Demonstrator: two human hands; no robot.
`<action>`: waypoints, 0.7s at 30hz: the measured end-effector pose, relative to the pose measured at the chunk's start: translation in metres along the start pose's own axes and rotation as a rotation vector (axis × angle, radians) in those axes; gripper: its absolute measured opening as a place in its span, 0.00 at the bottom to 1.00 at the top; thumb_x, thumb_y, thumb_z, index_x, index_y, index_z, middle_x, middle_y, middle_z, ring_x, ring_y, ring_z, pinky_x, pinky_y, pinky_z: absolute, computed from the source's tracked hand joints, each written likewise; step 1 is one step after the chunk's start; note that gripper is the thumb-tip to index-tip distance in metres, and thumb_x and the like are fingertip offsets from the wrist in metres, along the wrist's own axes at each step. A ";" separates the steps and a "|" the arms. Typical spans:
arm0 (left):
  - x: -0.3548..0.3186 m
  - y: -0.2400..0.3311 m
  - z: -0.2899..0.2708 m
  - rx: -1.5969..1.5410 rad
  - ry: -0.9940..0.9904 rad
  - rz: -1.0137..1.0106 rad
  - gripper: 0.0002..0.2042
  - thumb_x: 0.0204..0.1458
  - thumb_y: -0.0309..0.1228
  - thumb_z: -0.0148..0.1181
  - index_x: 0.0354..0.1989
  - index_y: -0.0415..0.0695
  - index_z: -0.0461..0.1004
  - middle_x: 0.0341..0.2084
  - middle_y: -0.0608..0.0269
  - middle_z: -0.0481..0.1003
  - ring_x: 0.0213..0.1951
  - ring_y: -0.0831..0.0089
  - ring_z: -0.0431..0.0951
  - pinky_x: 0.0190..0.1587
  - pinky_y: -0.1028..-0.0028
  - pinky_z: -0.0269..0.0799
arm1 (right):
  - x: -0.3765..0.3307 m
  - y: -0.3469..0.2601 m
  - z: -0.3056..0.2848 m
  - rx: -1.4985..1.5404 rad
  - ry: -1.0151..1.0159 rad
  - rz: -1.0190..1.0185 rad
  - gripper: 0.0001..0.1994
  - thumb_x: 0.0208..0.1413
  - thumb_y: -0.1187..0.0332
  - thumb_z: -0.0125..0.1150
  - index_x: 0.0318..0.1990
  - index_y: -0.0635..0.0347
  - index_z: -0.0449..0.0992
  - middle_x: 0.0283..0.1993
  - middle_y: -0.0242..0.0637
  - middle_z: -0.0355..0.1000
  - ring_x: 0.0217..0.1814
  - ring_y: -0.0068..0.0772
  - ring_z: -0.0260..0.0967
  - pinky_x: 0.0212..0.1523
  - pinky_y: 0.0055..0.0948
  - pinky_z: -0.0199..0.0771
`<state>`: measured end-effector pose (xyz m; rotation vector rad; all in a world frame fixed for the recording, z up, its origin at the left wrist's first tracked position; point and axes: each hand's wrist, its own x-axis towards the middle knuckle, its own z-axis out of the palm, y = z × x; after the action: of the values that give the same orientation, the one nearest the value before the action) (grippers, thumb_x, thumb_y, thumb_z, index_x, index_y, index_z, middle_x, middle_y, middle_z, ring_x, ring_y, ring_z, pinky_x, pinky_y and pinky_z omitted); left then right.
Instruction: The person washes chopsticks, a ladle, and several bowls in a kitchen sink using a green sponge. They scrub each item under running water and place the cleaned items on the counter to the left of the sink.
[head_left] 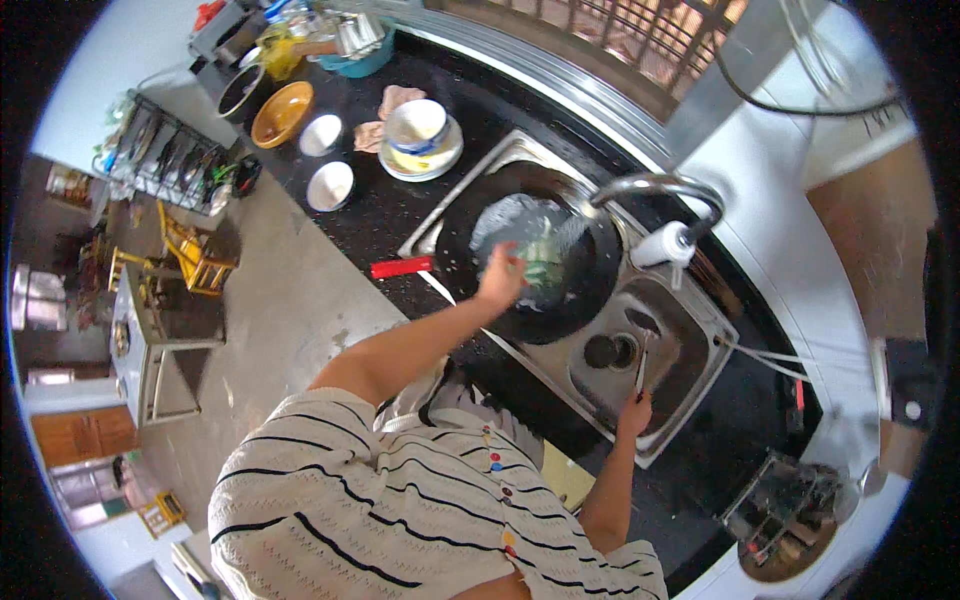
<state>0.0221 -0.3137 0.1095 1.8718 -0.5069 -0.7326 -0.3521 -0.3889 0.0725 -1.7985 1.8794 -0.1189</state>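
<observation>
Utensil [643, 362], one, in right grip [634, 413]; one black wok [588, 275] beneath left grip [502, 280], hold unclear from blur

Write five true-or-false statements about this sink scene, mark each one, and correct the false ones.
1. Water runs from the faucet into the dark wok. True.
2. The right hand holds a long-handled utensil. True.
3. The left hand lies flat on the counter. False: the left hand is at the wok; whether it grips anything is too blurred to tell.
4. A white-and-blue bowl stands on stacked plates. True.
5. The amber bowl sits inside the sink. False: the amber bowl is on the black counter.
</observation>
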 end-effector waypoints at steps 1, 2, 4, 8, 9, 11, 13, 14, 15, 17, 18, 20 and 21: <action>0.021 0.000 -0.027 -0.091 0.075 -0.048 0.19 0.56 0.32 0.50 0.54 0.45 0.56 0.35 0.57 0.68 0.25 0.71 0.73 0.26 0.74 0.71 | 0.007 0.003 0.005 -0.048 0.000 -0.008 0.17 0.56 0.59 0.51 0.46 0.62 0.72 0.35 0.45 0.73 0.35 0.47 0.70 0.35 0.42 0.68; 0.046 -0.010 -0.061 -0.026 0.185 -0.028 0.18 0.56 0.33 0.49 0.54 0.44 0.56 0.35 0.57 0.68 0.27 0.72 0.73 0.24 0.74 0.71 | 0.015 0.008 0.016 -0.094 -0.006 -0.023 0.17 0.56 0.59 0.51 0.46 0.62 0.72 0.35 0.45 0.73 0.36 0.47 0.71 0.35 0.42 0.68; 0.072 0.005 -0.113 -0.110 0.391 -0.017 0.18 0.56 0.35 0.49 0.53 0.42 0.58 0.33 0.57 0.68 0.26 0.72 0.73 0.21 0.73 0.71 | 0.015 -0.005 0.020 -0.055 0.012 -0.035 0.17 0.56 0.58 0.51 0.44 0.61 0.73 0.35 0.44 0.73 0.38 0.49 0.70 0.37 0.44 0.69; 0.141 0.019 -0.187 -0.240 0.463 -0.066 0.26 0.53 0.37 0.54 0.55 0.37 0.54 0.38 0.48 0.68 0.24 0.67 0.77 0.20 0.71 0.75 | 0.028 -0.012 0.016 -0.591 0.118 -0.011 0.21 0.54 0.52 0.53 0.44 0.61 0.72 0.36 0.45 0.72 0.39 0.48 0.70 0.38 0.46 0.69; 0.153 0.027 -0.198 -0.335 0.445 -0.102 0.27 0.53 0.37 0.54 0.57 0.38 0.53 0.40 0.47 0.68 0.26 0.65 0.78 0.20 0.71 0.75 | 0.023 -0.029 0.012 -0.498 0.192 -0.127 0.20 0.54 0.52 0.53 0.44 0.61 0.72 0.37 0.45 0.72 0.39 0.47 0.70 0.38 0.45 0.69; 0.169 0.040 -0.214 -0.373 0.359 -0.148 0.29 0.53 0.37 0.54 0.59 0.39 0.50 0.43 0.45 0.68 0.28 0.62 0.79 0.22 0.71 0.77 | 0.013 -0.069 0.001 -0.308 0.340 -0.355 0.20 0.54 0.53 0.54 0.43 0.62 0.73 0.39 0.45 0.71 0.40 0.46 0.69 0.39 0.42 0.69; 0.184 0.046 -0.228 -0.276 0.274 -0.204 0.25 0.50 0.32 0.54 0.57 0.40 0.56 0.40 0.47 0.70 0.27 0.61 0.79 0.24 0.69 0.77 | 0.000 -0.142 0.000 -0.024 0.029 -0.322 0.15 0.55 0.60 0.55 0.41 0.63 0.73 0.38 0.43 0.70 0.40 0.43 0.68 0.40 0.36 0.68; 0.188 0.056 -0.229 -0.214 0.218 -0.227 0.24 0.49 0.29 0.52 0.56 0.41 0.58 0.40 0.48 0.72 0.27 0.61 0.79 0.27 0.68 0.77 | -0.007 -0.179 0.009 0.127 0.006 -0.475 0.14 0.55 0.61 0.55 0.41 0.63 0.73 0.38 0.43 0.69 0.39 0.42 0.68 0.38 0.35 0.68; 0.193 0.061 -0.233 -0.151 0.166 -0.248 0.23 0.48 0.25 0.51 0.55 0.43 0.60 0.40 0.50 0.73 0.28 0.61 0.79 0.29 0.67 0.77 | -0.014 -0.220 0.022 0.280 -0.021 -0.631 0.12 0.55 0.63 0.55 0.40 0.64 0.72 0.37 0.43 0.68 0.37 0.40 0.68 0.36 0.33 0.68; 0.204 0.053 -0.251 -0.044 0.137 -0.193 0.24 0.46 0.22 0.49 0.55 0.44 0.61 0.39 0.51 0.74 0.28 0.63 0.80 0.32 0.68 0.77 | -0.028 -0.325 0.045 0.250 -0.152 -0.739 0.12 0.55 0.64 0.54 0.43 0.61 0.71 0.39 0.40 0.66 0.34 0.38 0.66 0.35 0.31 0.67; 0.212 0.053 -0.254 0.005 0.109 -0.155 0.25 0.45 0.21 0.48 0.56 0.45 0.61 0.39 0.51 0.75 0.28 0.64 0.80 0.33 0.68 0.76 | -0.019 -0.359 0.074 0.418 -0.161 -0.822 0.12 0.55 0.65 0.55 0.44 0.60 0.71 0.39 0.40 0.65 0.34 0.36 0.66 0.34 0.30 0.68; 0.229 0.023 -0.273 0.202 0.261 0.024 0.25 0.43 0.20 0.48 0.55 0.45 0.62 0.38 0.50 0.75 0.29 0.63 0.80 0.33 0.68 0.77 | -0.031 -0.469 0.098 0.555 -0.196 -0.952 0.15 0.55 0.64 0.56 0.49 0.59 0.69 0.40 0.42 0.65 0.33 0.34 0.66 0.33 0.27 0.68; 0.225 0.044 -0.259 0.307 0.252 0.094 0.25 0.43 0.19 0.47 0.55 0.44 0.62 0.38 0.48 0.75 0.30 0.61 0.79 0.32 0.68 0.77 | -0.011 -0.493 0.124 0.639 -0.261 -0.856 0.20 0.53 0.59 0.57 0.50 0.58 0.69 0.41 0.45 0.64 0.39 0.38 0.65 0.38 0.30 0.68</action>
<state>0.3627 -0.3019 0.1686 2.1721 -0.5633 -0.3623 0.1456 -0.3961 0.1743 -1.8785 0.6685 -0.6642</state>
